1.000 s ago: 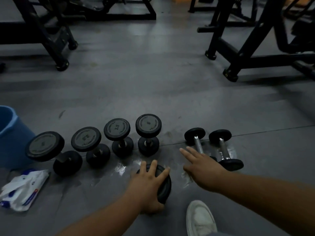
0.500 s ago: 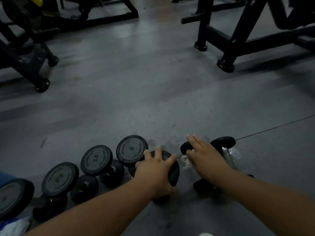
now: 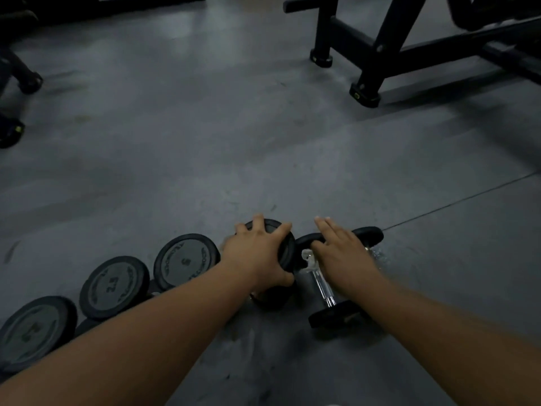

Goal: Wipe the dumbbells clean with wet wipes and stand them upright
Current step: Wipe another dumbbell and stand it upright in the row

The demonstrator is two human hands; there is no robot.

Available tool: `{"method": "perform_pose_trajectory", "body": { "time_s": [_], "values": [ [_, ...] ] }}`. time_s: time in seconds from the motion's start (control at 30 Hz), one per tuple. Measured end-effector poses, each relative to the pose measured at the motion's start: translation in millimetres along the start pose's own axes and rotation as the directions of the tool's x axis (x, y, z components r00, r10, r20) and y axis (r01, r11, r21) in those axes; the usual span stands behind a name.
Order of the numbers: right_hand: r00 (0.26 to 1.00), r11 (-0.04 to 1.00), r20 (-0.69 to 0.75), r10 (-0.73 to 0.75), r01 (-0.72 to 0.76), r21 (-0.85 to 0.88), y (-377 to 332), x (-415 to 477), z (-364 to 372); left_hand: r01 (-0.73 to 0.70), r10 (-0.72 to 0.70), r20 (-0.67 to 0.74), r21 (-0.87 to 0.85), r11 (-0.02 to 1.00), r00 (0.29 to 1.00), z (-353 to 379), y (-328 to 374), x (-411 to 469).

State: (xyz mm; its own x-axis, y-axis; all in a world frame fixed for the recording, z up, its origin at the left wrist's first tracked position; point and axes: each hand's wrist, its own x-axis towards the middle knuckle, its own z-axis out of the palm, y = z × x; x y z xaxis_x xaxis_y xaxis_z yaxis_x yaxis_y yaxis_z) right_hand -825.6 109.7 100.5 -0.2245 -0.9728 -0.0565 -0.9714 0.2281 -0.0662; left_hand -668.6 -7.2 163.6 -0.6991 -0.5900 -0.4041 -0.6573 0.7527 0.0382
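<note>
1. Left hand (image 3: 260, 256) has carried its dumbbell (image 3: 288, 253) forward since half a second ago. It was in front of the row; now it sits at the row's right end. View has swung right, so three row dumbbells show instead of four.
2. Left hand: fingers and thumb curled over the rim of the top disc, gripping it. That dumbbell stands roughly upright on the floor (image 3: 263, 142), with its lower head dark under the wrist. Can't tell if it is fully seated.
3. Row to its left, all upright, discs facing up:
   - "5" dumbbell (image 3: 187, 262), just beside the held one.
   - "2.5" dumbbell (image 3: 114, 287), next left.
   - Third dumbbell (image 3: 35, 332), at the frame edge, marking too blurred to read.
4. Right hand (image 3: 342, 253) is on the lying pair as before, fingers straight and pointing away, palm down.
5. Wipe (image 3: 307, 256): a white scrap shows at the thumb side of the right hand, against the chrome handle. Can't tell whether the thumb pinches it or the palm just presses it.
6. Lying dumbbell (image 3: 322, 285): flat on the floor just right of the held one, far head under the right thumb, near head towards the person.
7. Second lying dumbbell (image 3: 370, 232): only its far head shows past the right fingers; the rest is hidden by the hand and forearm.
8. Wet patch (image 3: 379, 254) glints on the floor beside that head.
9. Black machine frame (image 3: 377, 54) stands well apart, far right.
</note>
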Motion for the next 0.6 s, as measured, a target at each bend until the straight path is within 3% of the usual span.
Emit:
{"method": "perform_pose_trajectory", "body": {
  "time_s": [0.13, 0.27, 0.37, 0.43, 0.47, 0.53, 0.57, 0.6],
  "values": [
    [0.994, 0.993, -0.030, 0.103, -0.101, 0.060, 11, 0, 16, -0.074, 0.073, 0.021, 0.101, 0.992, 0.997, -8, 3, 16],
    [0.993, 0.992, -0.036, 0.111, -0.109, 0.068, 14, -5, 31, -0.209, 0.211, 0.006, 0.192, 0.959, 0.977, -6, -25, 11],
    [0.993, 0.990, -0.027, 0.119, -0.117, 0.083, 12, -7, 33, -0.196, 0.199, 0.004, 0.206, 0.959, 0.980, -3, -29, 4],
    [0.993, 0.990, -0.009, 0.120, -0.119, 0.079, 14, -9, 34, -0.211, 0.242, -0.090, 0.260, 0.942, 0.966, 1, -10, -2],
    [0.993, 0.990, 0.004, 0.120, -0.120, 0.079, 17, -11, 33, -0.265, 0.324, -0.188, 0.284, 0.921, 0.927, 8, 5, -7],
    [0.992, 0.990, 0.033, 0.124, -0.126, 0.067, 22, -15, 32, -0.456, 0.522, -0.336, 0.258, 0.852, 0.784, 40, 39, -22],
    [0.990, 0.989, 0.042, 0.131, -0.133, 0.056, 26, -18, 32, -0.528, 0.573, -0.344, 0.221, 0.820, 0.744, 60, 56, -29],
    [0.990, 0.989, 0.039, 0.139, -0.140, 0.051, 29, -22, 32, -0.545, 0.567, -0.306, 0.162, 0.822, 0.764, 78, 70, -33]
  ]
}}
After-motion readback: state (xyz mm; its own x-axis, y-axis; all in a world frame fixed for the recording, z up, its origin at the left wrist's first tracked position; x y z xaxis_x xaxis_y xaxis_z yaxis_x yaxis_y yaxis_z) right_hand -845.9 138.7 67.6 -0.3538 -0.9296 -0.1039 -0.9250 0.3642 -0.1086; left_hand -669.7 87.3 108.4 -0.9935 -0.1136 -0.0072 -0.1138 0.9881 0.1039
